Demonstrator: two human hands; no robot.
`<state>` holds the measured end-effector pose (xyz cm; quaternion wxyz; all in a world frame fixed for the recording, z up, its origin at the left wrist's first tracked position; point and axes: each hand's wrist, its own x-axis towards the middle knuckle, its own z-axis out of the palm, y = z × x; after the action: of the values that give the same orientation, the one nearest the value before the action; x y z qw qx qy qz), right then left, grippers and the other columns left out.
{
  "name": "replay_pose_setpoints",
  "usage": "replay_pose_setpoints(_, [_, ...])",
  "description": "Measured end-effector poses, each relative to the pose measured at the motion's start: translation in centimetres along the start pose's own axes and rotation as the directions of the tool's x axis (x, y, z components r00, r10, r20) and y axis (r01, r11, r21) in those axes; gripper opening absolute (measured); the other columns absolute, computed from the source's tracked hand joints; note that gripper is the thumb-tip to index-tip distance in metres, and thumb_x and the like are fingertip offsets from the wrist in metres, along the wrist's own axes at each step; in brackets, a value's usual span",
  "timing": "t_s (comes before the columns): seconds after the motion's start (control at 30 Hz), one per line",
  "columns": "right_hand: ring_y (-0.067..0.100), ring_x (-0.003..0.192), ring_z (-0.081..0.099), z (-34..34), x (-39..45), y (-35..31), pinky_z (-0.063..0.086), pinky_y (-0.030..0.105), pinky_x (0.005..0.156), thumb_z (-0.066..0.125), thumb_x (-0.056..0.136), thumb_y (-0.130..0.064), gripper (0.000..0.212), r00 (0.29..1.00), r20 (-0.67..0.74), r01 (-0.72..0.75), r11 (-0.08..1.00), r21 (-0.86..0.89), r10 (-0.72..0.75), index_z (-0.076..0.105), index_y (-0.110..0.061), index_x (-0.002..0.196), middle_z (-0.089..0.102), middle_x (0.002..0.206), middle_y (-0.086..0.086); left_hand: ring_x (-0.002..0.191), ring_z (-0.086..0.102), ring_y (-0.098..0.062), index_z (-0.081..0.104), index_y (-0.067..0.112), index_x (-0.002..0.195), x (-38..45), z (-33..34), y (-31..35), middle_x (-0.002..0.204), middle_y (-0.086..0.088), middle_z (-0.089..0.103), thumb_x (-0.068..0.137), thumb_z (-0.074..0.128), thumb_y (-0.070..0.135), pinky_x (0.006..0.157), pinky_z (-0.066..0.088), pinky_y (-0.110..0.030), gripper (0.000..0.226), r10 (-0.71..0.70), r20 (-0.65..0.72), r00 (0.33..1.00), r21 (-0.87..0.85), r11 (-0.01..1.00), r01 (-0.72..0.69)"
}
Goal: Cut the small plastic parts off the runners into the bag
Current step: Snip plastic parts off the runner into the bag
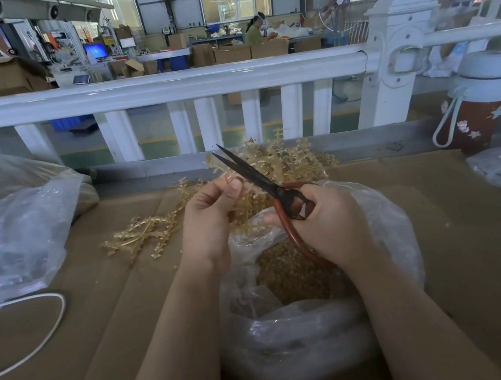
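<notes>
The left hand [210, 211] pinches a piece of runner [230, 178] between thumb and fingers, holding it up just above the open bag [390, 233]. Right beside that pinch the scissors [260, 176] stand with their blades slightly parted, tips pointing up and away; whether the runner sits between the blades is hard to tell. The right hand [326, 220] grips the red handles, fingers curled through and round them, directly over the bag's mouth.

Below both grips the bag already holds a deep layer of small amber parts [299, 277] — so a good share of the cutting looks done. Just beyond the left hand, a heap of uncut runners [283, 158] rises behind the scissors, and more runners [141, 235] lie spread on the cardboard [482, 251] off to that hand's outer side — so plenty remains, by my judgement.

Further out, a large clear sack [9, 228] sits past the left hand with a white cable [50, 323] near it, and a red bottle [482, 107] stands well beyond the right, against the white railing [161, 89].
</notes>
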<state>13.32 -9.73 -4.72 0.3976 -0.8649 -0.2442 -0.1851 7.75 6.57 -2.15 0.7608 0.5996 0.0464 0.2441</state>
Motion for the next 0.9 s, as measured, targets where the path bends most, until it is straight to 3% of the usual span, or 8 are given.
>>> replay_pose_setpoints(0.13, [-0.001,0.062,0.065,0.3,0.2,-0.2,0.046,0.019,0.054,0.073,0.075,-0.066,0.031,0.986,0.100,-0.151,0.969,0.195,0.134,0.068,-0.036,0.075,0.068,0.068,-0.023,0.064,0.054,-0.008,0.071,0.013,0.080,-0.1,0.2,-0.2,0.072,0.002,0.066,0.091,0.065,0.010,0.066,0.046,-0.020,0.013,-0.150,0.010,0.989,-0.022,0.988,0.150])
replay_pose_setpoints(0.23, [0.004,0.060,0.067,0.3,0.5,-0.3,0.054,0.027,0.056,0.077,0.085,-0.044,0.021,0.975,0.126,-0.213,0.923,0.322,0.181,0.070,-0.027,0.075,0.071,0.067,-0.014,0.068,0.055,-0.008,0.074,0.016,0.080,-0.3,0.6,-0.3,0.074,0.002,0.070,0.086,0.070,0.014,0.067,0.042,-0.023,0.008,-0.204,0.064,0.977,0.004,0.979,0.204])
replay_pose_setpoints(0.4, [0.004,0.052,0.064,-0.2,0.6,-0.9,0.049,0.013,0.054,0.077,0.089,-0.026,0.016,0.965,0.155,-0.263,0.803,0.535,0.213,0.073,-0.018,0.075,0.070,0.059,-0.002,0.065,0.048,-0.008,0.075,0.017,0.076,-0.6,0.8,-0.3,0.072,0.004,0.067,0.069,0.075,0.024,0.064,0.036,-0.024,0.009,-0.242,0.114,0.964,0.011,0.970,0.242])
replay_pose_setpoints(0.6, [0.021,0.067,0.069,-0.5,0.5,-1.2,0.056,0.035,0.074,0.074,0.092,-0.021,0.011,0.954,0.163,-0.298,0.750,0.590,0.251,0.074,-0.013,0.084,0.074,0.068,0.001,0.070,0.047,-0.011,0.080,0.022,0.076,-0.6,0.9,-0.5,0.069,0.007,0.066,0.066,0.078,0.026,0.070,0.038,-0.027,0.011,-0.217,0.110,0.970,0.043,0.976,0.214])
replay_pose_setpoints(0.7, [0.013,0.068,0.071,-0.5,0.4,-1.2,0.055,0.022,0.072,0.072,0.093,-0.020,0.009,0.964,0.145,-0.266,0.758,0.595,0.225,0.073,-0.013,0.087,0.074,0.069,0.000,0.073,0.052,-0.013,0.077,0.021,0.073,-0.6,1.0,-0.5,0.074,0.002,0.066,0.065,0.078,0.027,0.075,0.041,-0.029,0.010,-0.174,0.078,0.982,0.024,0.985,0.173])
replay_pose_setpoints(0.8, [0.010,0.066,0.071,-0.6,0.4,-1.1,0.053,0.015,0.069,0.073,0.092,-0.017,0.008,0.969,0.117,-0.241,0.751,0.615,0.216,0.073,-0.011,0.086,0.074,0.068,0.000,0.066,0.051,-0.012,0.071,0.020,0.068,-0.4,1.0,-0.4,0.071,-0.001,0.063,0.069,0.077,0.025,0.069,0.044,-0.025,0.008,-0.122,0.062,0.991,-0.031,0.992,0.124])
replay_pose_setpoints(0.9, [0.006,0.064,0.070,-0.6,0.4,-1.1,0.049,0.009,0.065,0.073,0.092,-0.016,0.008,0.976,0.101,-0.213,0.763,0.610,0.192,0.074,-0.010,0.086,0.073,0.067,-0.001,0.065,0.053,-0.011,0.068,0.014,0.078,-0.5,0.9,-0.3,0.071,0.000,0.061,0.075,0.073,0.029,0.067,0.047,-0.021,0.016,-0.101,0.068,0.993,-0.065,0.992,0.106])
